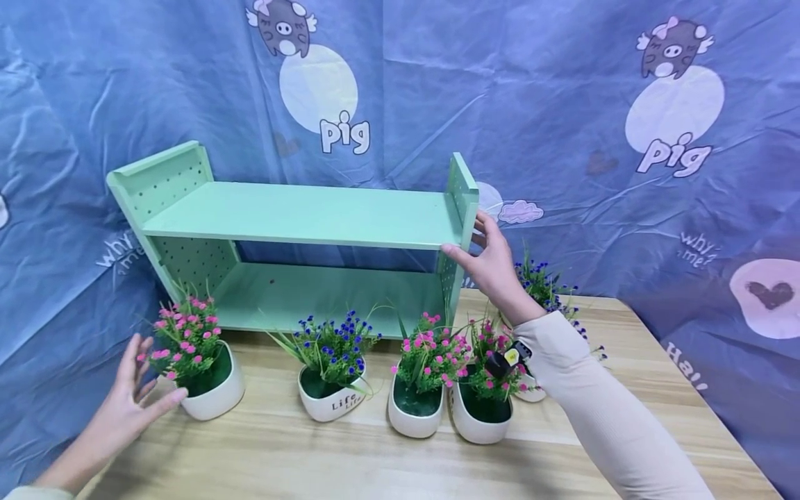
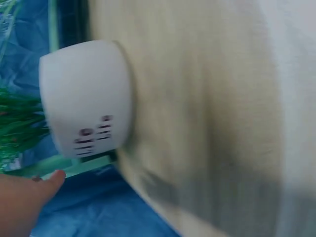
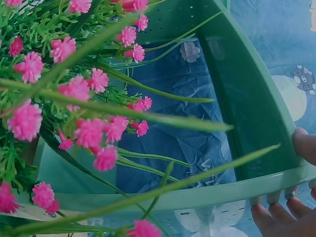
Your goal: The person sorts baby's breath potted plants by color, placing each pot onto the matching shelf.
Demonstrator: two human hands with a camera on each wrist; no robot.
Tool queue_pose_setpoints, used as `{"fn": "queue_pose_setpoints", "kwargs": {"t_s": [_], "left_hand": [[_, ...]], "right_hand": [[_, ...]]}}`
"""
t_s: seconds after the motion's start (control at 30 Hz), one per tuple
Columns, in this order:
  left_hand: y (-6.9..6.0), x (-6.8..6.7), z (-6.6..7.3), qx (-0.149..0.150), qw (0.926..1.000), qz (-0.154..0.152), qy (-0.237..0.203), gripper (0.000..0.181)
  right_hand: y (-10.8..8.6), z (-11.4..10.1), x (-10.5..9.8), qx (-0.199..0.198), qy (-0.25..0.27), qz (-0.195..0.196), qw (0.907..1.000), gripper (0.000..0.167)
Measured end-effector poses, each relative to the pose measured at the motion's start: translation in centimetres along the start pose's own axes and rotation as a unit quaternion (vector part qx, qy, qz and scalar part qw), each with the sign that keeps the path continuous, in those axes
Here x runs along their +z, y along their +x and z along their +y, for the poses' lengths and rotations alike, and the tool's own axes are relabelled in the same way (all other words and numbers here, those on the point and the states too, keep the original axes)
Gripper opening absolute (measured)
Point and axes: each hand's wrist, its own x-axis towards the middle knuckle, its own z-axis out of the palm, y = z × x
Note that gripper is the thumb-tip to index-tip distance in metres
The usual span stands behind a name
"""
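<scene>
A green two-tier shelf (image 1: pixel 337 215) with perforated side panels stands at the back of the table. My right hand (image 1: pixel 496 271) grips its right side panel, thumb at the front edge and fingers around the outer face; the right wrist view shows these fingers (image 3: pixel 279 219) too. Lower left, my left hand (image 1: pixel 121 410) is spread beside a white pot (image 1: pixel 219 392) of pink artificial flowers, with no visible hold on it. In the left wrist view, a lettered white pot (image 2: pixel 89 98) is near the thumb (image 2: pixel 52 185).
Along the shelf's front stand a white pot (image 1: pixel 325 406) with blue flowers and two pots (image 1: pixel 415 420) with pink ones. Blue flowers (image 1: pixel 544 281) of another plant are partly hidden behind the right sleeve. A blue printed cloth (image 1: pixel 500 104) hangs behind the wooden table (image 1: pixel 281 458).
</scene>
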Motion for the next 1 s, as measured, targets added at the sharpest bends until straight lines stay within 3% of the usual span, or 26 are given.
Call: {"fn": "queue_pose_setpoints", "kwargs": {"t_s": [0.17, 0.3, 0.4, 0.63, 0.8, 1.0], "left_hand": [[-0.7, 1.1, -1.3, -0.012, 0.9990, -0.043, 0.000, 0.109], [-0.8, 2.0, -1.7, -0.020, 0.9991, -0.032, -0.018, 0.112], [-0.8, 2.4, -1.7, -0.036, 0.9991, -0.021, 0.000, 0.113], [0.3, 4.0, -3.5, 0.056, 0.9979, 0.020, -0.028, 0.107], [1.0, 3.9, -4.4, 0.051, 0.9982, 0.032, 0.010, 0.093], [1.3, 3.6, -4.7, 0.055, 0.9976, 0.031, 0.029, 0.091]], "right_hand": [[-0.1, 0.0, 0.2, -0.003, 0.003, 0.002, 1.0000, 0.079], [0.0, 0.0, 0.3, -0.001, 0.007, 0.002, 1.0000, 0.080], [0.2, 0.1, 0.2, 0.004, 0.008, 0.001, 1.0000, 0.080], [-0.1, -0.5, 0.1, 0.003, 0.005, 0.000, 1.0000, 0.077], [0.1, 0.2, 0.2, -0.005, 0.005, 0.009, 0.9999, 0.078], [-0.1, 0.2, 0.2, -0.005, 0.003, 0.009, 0.9999, 0.078]]}}
